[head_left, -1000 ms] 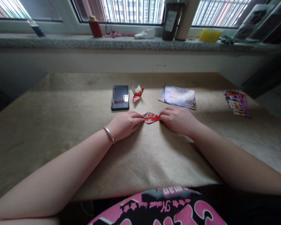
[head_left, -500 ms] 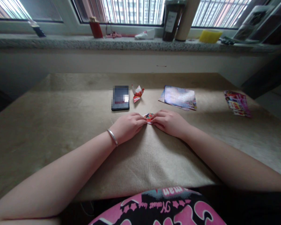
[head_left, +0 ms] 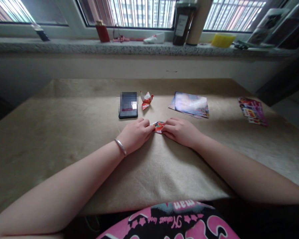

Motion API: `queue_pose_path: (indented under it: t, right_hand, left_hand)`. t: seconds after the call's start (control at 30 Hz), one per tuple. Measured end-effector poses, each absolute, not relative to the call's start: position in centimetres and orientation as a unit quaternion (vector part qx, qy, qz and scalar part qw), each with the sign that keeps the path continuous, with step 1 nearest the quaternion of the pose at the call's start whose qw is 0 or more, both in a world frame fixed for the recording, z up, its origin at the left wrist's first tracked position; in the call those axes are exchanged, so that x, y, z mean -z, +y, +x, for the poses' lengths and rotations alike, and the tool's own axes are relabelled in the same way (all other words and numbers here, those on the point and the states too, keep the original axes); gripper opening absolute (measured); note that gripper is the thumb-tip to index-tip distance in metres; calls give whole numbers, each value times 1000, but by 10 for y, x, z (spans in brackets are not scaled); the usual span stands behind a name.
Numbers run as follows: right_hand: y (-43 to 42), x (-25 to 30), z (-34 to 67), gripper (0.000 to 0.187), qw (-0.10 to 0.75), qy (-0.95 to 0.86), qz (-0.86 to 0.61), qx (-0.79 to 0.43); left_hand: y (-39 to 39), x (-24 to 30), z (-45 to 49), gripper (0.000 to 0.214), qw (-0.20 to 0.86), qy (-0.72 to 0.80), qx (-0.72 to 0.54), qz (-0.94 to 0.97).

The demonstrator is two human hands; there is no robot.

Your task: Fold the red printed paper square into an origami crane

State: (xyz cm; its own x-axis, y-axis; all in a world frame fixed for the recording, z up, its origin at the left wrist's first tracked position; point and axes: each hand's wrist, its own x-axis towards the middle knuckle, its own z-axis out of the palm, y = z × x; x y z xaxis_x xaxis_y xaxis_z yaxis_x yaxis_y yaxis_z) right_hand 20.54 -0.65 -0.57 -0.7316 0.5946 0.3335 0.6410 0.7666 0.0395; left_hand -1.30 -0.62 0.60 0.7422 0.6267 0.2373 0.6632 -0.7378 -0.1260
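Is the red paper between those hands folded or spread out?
Folded: the red printed paper forms a small, angular shape between the left hand and right hand.

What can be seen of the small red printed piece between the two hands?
The small printed piece looks like thin folded paper, mostly red, with pale lettering, a dark patch and touches of orange and green; a whitish part shows towards the left. It lies low at the table, between the left hand and right hand, whose fingers touch its two ends and partly cover it. Its full outline and folds cannot be made out.
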Motion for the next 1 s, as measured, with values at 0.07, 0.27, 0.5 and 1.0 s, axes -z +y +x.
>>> queue_pose_path:
  t: [0.07, 0.27, 0.5, 1.0]
  right_hand:
    - [-9, 6, 203, 27, 152, -927, -333, 79]
    - [-13, 5, 197, 27, 152, -922, -349, 74]
    - [-10, 7, 195, 20, 174, -916, -359, 44]
    - [-11, 5, 192, 13, 192, -901, -388, -34]
  left_hand:
    - [-5, -4, -13, 23, 101, -350, 98, -926]
    - [-1, 0, -13, 28, 87, -332, 128, -931]
    - [3, 6, -12, 28, 73, -309, 164, -934]
    - [2, 6, -9, 24, 80, -312, 148, -935]
